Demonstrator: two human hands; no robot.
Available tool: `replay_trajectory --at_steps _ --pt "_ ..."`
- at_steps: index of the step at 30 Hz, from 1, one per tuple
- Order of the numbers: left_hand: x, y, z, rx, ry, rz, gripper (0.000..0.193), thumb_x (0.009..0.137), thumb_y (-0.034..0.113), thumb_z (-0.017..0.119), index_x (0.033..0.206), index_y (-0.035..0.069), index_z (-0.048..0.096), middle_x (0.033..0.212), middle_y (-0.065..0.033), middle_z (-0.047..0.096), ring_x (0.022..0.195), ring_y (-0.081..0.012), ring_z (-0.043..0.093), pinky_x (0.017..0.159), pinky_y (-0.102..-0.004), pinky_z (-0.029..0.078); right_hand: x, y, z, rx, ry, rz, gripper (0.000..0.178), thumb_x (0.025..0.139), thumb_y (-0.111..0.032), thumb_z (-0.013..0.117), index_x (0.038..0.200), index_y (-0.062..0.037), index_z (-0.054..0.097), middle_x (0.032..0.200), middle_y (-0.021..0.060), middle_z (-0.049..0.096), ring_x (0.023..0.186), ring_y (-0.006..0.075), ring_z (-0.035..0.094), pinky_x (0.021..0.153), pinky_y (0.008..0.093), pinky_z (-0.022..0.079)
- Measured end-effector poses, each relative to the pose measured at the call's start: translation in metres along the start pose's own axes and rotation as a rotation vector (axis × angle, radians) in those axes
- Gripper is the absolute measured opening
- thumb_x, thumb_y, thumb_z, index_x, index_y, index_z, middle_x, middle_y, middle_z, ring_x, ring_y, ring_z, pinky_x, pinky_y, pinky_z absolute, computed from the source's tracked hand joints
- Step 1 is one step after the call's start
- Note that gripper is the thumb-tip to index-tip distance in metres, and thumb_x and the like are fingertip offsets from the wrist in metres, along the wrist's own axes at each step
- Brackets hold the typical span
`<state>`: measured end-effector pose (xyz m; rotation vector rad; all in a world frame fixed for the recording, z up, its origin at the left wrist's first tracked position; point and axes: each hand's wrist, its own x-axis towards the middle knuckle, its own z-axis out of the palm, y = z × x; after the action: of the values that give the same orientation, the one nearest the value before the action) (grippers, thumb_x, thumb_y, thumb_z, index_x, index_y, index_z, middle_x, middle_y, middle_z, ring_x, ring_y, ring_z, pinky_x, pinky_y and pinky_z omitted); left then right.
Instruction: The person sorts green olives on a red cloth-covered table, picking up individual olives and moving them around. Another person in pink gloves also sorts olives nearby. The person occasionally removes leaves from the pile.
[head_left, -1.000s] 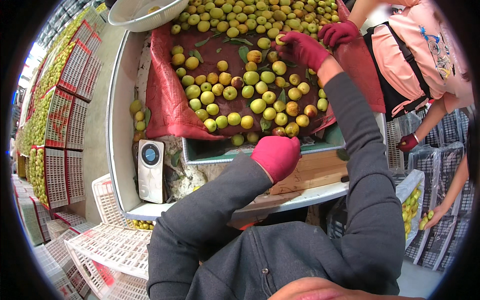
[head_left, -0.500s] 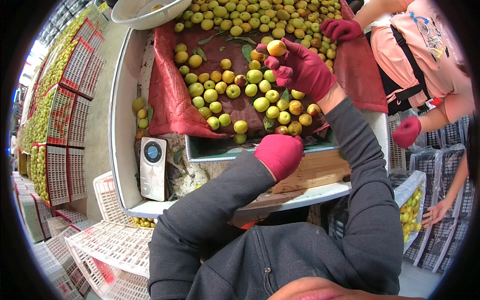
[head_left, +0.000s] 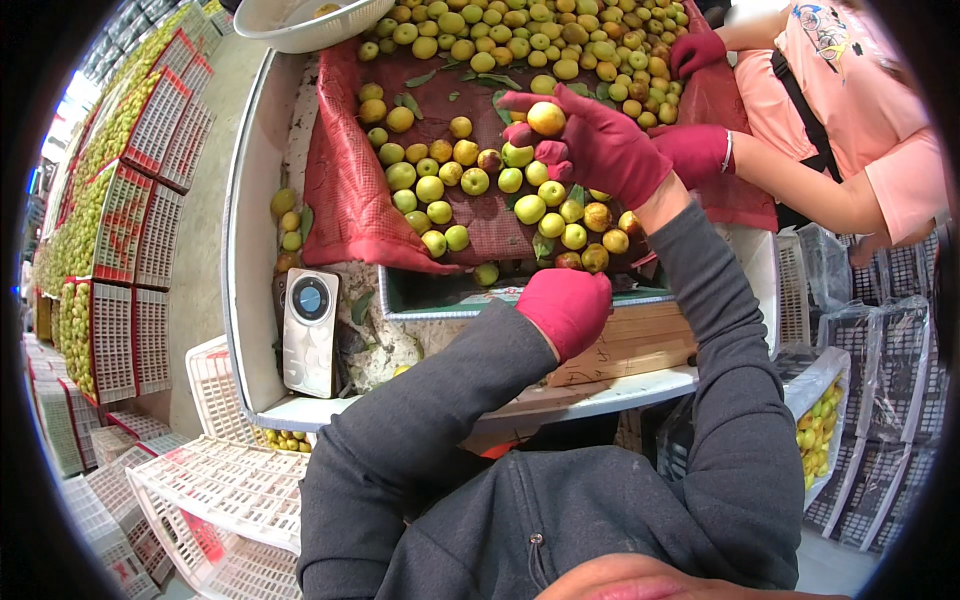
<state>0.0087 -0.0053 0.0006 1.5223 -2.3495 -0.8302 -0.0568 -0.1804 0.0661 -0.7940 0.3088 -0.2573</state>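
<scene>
My right hand, in a dark red glove, holds a round yellow jujube among its fingers above the sorting table. Below it, on the red mesh cloth, lie loose green, yellow and brown-blotched jujubes. My left hand, in a brighter red glove, is closed in a fist over the near lip of the table; its fingers face away, so anything inside is hidden. Close to it, one jujube sits at the cloth's front edge, by the green-lined trough.
A pile of jujubes covers the far side. A co-worker's gloved hand is right beside my right hand; their other glove touches the pile. A phone leans at front left. Crates flank the table; a white basin stands far left.
My right hand has lowered slightly with the jujube. One jujube at the cloth's front edge is gone from view. The co-worker's nearer hand has reached in from the right.
</scene>
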Motion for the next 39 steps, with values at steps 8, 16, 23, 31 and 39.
replay_trajectory --at_steps 8,16,23,31,39 --pt "0.003 -0.001 -0.011 0.013 -0.083 -0.037 0.031 0.095 0.032 0.066 0.111 0.005 0.067 0.097 -0.0198 0.075 0.093 -0.0404 0.073 0.077 -0.0503 0.058 0.106 0.072 0.166 -0.663 -0.218 0.09 0.055 0.101 -0.043 0.066 0.134 -0.0001 0.058 0.104 0.0125 0.07 0.076 0.012 0.061 0.063 0.0266 0.05" --pt "0.019 -0.022 0.035 -0.14 0.591 0.371 0.027 0.094 0.027 0.065 0.11 0.006 0.073 0.1 -0.0201 0.076 0.095 -0.0407 0.074 0.08 -0.0506 0.058 0.127 0.102 0.241 -1.019 -0.456 -0.525 0.052 0.092 -0.033 0.079 0.129 -0.0002 0.065 0.117 0.0184 0.075 0.107 0.0315 0.073 0.095 0.0398 0.058" --pt "0.002 0.004 -0.001 -0.033 0.02 0.027 0.032 0.095 0.037 0.067 0.097 0.005 0.067 0.08 -0.0162 0.072 0.078 -0.039 0.072 0.068 -0.0515 0.057 0.111 0.0 -0.054 -1.672 0.544 -0.781 0.048 0.101 -0.038 0.066 0.139 -0.0101 0.062 0.124 0.0127 0.072 0.109 0.0229 0.07 0.095 0.0378 0.055" --pt "-0.002 0.005 -0.01 -0.005 -0.002 -0.076 0.035 0.095 0.037 0.068 0.104 0.003 0.067 0.085 -0.0172 0.074 0.081 -0.0387 0.074 0.069 -0.0507 0.058 0.098 0.049 -0.07 -2.645 0.471 -0.432 0.073 0.101 -0.063 0.049 0.153 -0.0124 0.049 0.154 0.0162 0.053 0.142 0.0393 0.046 0.118 0.0599 0.03" --pt "0.006 -0.002 0.009 0.019 0.074 -0.008 0.034 0.094 0.04 0.068 0.11 0.01 0.072 0.106 -0.0171 0.075 0.095 -0.0372 0.074 0.08 -0.0493 0.059 0.207 0.089 -0.008 -2.03 0.424 -0.77 0.07 0.096 -0.047 0.06 0.16 -0.023 0.04 0.167 0.0126 0.036 0.151 0.0473 0.031 0.122 0.0669 0.023"
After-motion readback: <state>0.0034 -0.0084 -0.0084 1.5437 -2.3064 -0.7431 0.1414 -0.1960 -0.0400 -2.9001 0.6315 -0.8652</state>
